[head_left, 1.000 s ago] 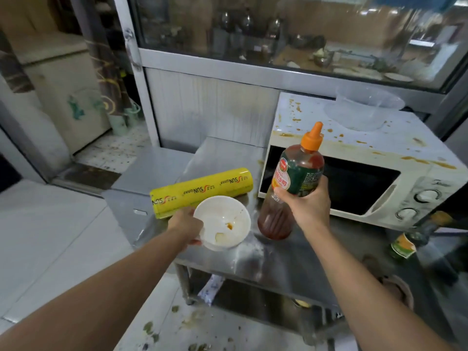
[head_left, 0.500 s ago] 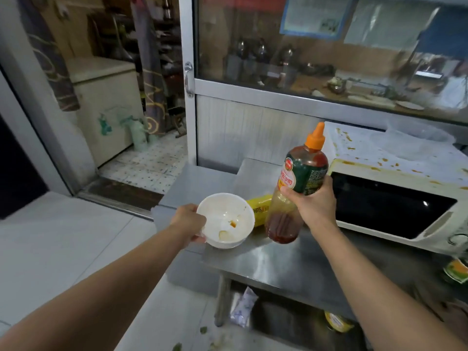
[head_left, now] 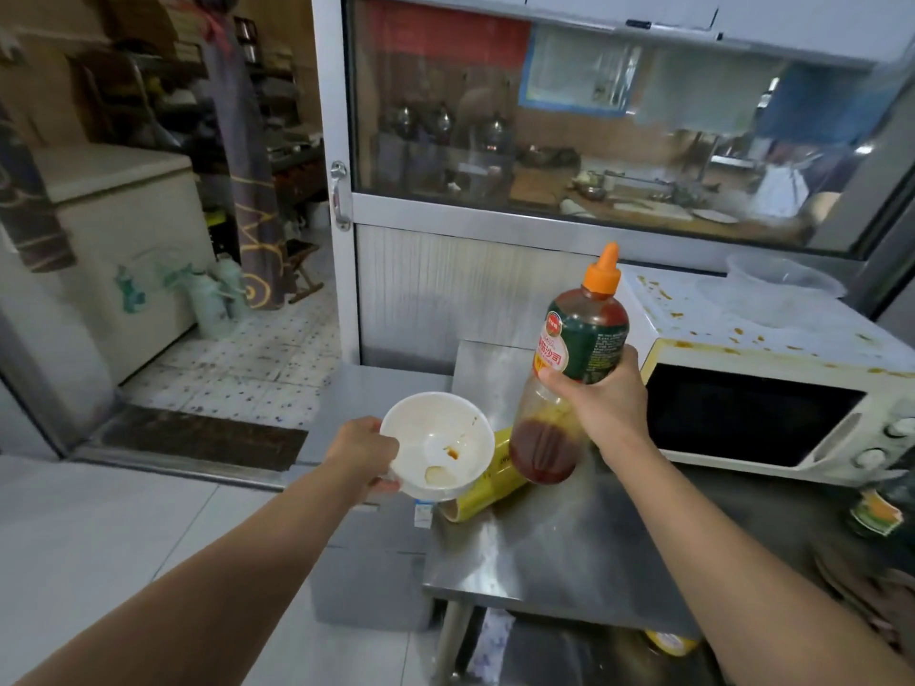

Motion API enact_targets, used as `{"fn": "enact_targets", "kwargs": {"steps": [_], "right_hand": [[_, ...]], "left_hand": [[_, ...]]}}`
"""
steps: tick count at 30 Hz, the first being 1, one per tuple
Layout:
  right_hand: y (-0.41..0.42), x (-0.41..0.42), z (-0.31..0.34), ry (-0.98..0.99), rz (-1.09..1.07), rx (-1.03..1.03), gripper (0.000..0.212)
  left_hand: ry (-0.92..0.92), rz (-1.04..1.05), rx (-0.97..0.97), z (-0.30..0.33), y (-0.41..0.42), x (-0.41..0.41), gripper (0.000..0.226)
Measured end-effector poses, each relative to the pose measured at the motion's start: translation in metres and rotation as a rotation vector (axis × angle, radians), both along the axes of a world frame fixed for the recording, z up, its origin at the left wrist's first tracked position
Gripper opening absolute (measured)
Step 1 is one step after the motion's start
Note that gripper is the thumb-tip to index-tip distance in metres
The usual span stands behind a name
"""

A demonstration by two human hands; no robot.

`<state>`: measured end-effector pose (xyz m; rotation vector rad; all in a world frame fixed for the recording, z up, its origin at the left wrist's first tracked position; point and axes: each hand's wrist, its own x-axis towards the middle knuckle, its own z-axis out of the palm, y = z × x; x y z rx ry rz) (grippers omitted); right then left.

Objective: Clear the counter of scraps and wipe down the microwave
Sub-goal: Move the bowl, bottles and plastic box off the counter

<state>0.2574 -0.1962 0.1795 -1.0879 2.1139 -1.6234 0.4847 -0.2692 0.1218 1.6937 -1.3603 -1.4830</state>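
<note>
Your left hand [head_left: 364, 450] grips the rim of one white bowl [head_left: 438, 445], held clear of the worktop [head_left: 569, 542] with a smear of sauce and a pale scrap still in its bottom; keep it level as you carry it so nothing drips onto the floor. Your right hand [head_left: 596, 403] is wrapped round the middle of one sauce bottle [head_left: 574, 368], orange cap on, tilted slightly, only a little red sauce left at its base; hold it upright and away from the steel edge as you take it off. Just behind the bowl lies one yellow roll of wrap [head_left: 487, 480] on the worktop, probably next to be moved. At the right edge stands one dark bottle [head_left: 879, 507], partly out of view. Farther back sits the one microwave [head_left: 772, 388], door closed, its white top spattered with many orange-brown spots, not yet wiped. One clear plastic container [head_left: 777, 284] rests on its top, so lift that off before wiping
</note>
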Motion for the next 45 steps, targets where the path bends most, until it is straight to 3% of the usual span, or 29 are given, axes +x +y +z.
{"fn": "enact_targets", "kwargs": {"steps": [23,30,34,39,45], "right_hand": [[-0.151,-0.137,-0.007,-0.029,-0.159,-0.002,0.074],[-0.204,-0.162,-0.03,-0.027,-0.26,0.021,0.075],[-0.245,-0.175,-0.046,0.03,-0.338,0.015,0.058],[-0.296,-0.191,-0.079,-0.067,-0.423,0.047,0.081],[-0.344,-0.211,-0.115,-0.092,-0.508,0.03,0.068]], "left_hand": [[-0.038,-0.124,-0.007,-0.017,-0.182,-0.128,0.033],[-0.033,-0.246,0.039,-0.042,-0.252,-0.164,0.034],[-0.044,-0.323,0.07,-0.056,-0.298,-0.188,0.041],[-0.06,-0.386,0.103,-0.073,-0.349,-0.214,0.039],[-0.104,-0.463,0.069,-0.097,-0.388,-0.236,0.039]]}}
